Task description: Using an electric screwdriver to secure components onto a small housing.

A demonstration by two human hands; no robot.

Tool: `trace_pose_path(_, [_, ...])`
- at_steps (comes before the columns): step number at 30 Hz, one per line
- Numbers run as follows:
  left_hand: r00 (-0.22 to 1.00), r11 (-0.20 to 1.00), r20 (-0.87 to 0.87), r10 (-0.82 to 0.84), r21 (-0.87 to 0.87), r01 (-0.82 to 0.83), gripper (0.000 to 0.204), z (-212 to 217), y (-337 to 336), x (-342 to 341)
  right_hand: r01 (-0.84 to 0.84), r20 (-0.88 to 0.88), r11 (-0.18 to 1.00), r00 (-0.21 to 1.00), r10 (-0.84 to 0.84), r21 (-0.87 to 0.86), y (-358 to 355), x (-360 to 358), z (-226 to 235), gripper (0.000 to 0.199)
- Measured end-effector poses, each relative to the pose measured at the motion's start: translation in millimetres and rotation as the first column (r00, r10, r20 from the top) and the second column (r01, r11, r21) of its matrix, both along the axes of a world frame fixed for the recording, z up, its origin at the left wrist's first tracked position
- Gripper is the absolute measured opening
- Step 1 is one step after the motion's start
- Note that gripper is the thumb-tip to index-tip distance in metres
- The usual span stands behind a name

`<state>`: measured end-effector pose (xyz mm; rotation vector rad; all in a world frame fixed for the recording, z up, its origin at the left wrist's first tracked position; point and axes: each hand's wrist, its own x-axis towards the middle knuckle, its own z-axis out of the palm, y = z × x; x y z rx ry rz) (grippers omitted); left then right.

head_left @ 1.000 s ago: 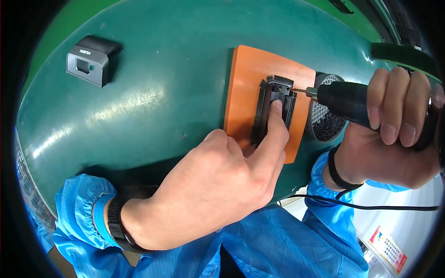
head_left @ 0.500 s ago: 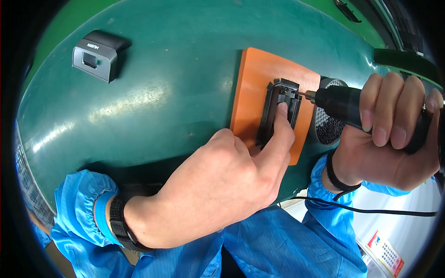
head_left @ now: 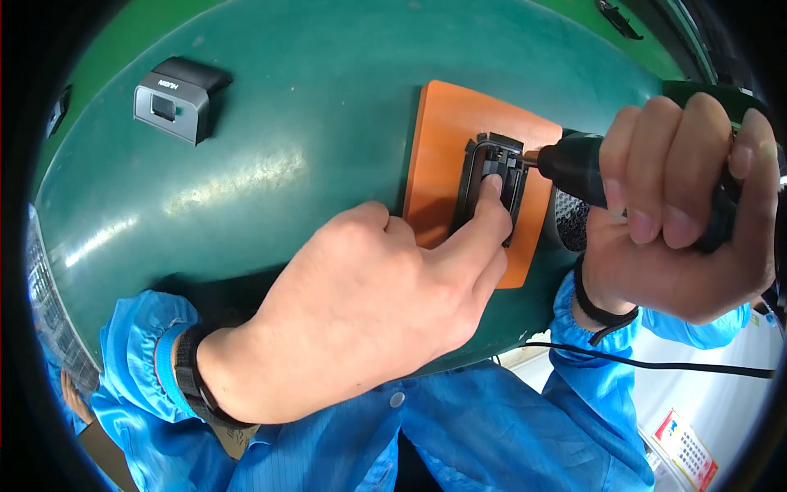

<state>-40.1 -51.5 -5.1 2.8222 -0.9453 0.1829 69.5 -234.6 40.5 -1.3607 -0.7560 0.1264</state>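
A black plastic housing [head_left: 517,193] lies in an orange block [head_left: 471,111] on the green table. My left hand [head_left: 369,299] is closed on it: the index fingertip presses on its inner part, and the thumb and other fingers are partly hidden beneath the hand. My right hand [head_left: 680,205] wraps round a black electric screwdriver [head_left: 572,166], held nearly level. The bit points left and reaches the upper right side of the housing. Whether a screw sits at its tip is too small to tell.
A dish of small black screws [head_left: 570,215] stands right of the block, partly behind the screwdriver. A grey housing with a rectangular window [head_left: 174,102] sits at the far left of the green table [head_left: 320,123]. A black cable [head_left: 648,362] runs across the lower right.
The screwdriver and my right hand have shifted left, bringing the bit farther over the housing. My left hand has moved slightly left, its index finger still on the housing.
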Motion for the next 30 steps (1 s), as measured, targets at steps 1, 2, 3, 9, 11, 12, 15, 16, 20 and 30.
trace_pose_path(1, [1.000, 1.000, 0.001, -0.006, 0.007, 0.006, 0.022, 0.6, -0.2, 0.1, 0.006, -0.008, 1.000, 1.000, -0.006, 0.006, -1.3, 0.5, 1.1, 0.029])
trace_pose_path(2, [1.000, 1.000, -0.009, -0.014, 0.013, 0.014, 0.023, 0.8, -0.7, 0.2, 0.013, -0.041, 1.000, 0.999, -0.013, 0.010, -2.5, -0.1, 3.6, 0.029])
trace_pose_path(3, [1.000, 1.000, -0.013, -0.022, 0.019, 0.022, 0.025, 2.1, -1.4, 1.4, 0.037, -0.032, 0.999, 0.999, -0.036, 0.034, -6.5, 1.2, 1.5, 0.029])
trace_pose_path(9, [0.983, 0.999, -0.180, -0.043, -0.024, 0.040, 0.052, 16.7, -5.7, 1.8, 0.088, 0.040, 0.984, 0.995, -0.095, 0.154, -76.3, 12.3, 18.8, 0.029])
trace_pose_path(11, [0.969, 0.998, -0.237, -0.064, -0.032, 0.058, 0.062, 18.5, -8.7, 5.1, 0.113, 0.071, 0.982, 0.990, -0.125, 0.148, -91.3, 13.9, 16.3, 0.029])
trace_pose_path(12, [0.968, 0.998, -0.241, -0.068, -0.014, 0.066, 0.063, 19.8, -9.1, 7.6, 0.133, 0.081, 0.981, 0.986, -0.145, 0.140, -93.4, 14.4, 13.9, 0.029])
trace_pose_path(15, [0.964, 0.996, -0.250, -0.088, -0.017, 0.087, 0.065, 20.5, -11.2, 10.9, 0.151, 0.100, 0.983, 0.982, -0.161, 0.101, -93.1, 17.8, 4.6, 0.029])
trace_pose_path(16, [0.964, 0.996, -0.249, -0.091, -0.022, 0.089, 0.064, 22.2, -11.3, 11.2, 0.151, 0.101, 0.984, 0.982, -0.160, 0.091, -92.5, 17.0, 3.5, 0.029])
trace_pose_path(20, [0.962, 0.996, -0.258, -0.088, -0.014, 0.087, 0.062, 26.3, -10.9, 12.4, 0.164, 0.102, 0.984, 0.980, -0.170, 0.066, -89.7, 18.0, -1.2, 0.029])
trace_pose_path(30, [0.963, 0.996, -0.256, -0.089, -0.001, 0.092, 0.064, 25.1, -7.4, 12.7, 0.164, 0.099, 0.986, 0.981, -0.167, 0.034, -85.1, 21.0, -5.7, 0.030])
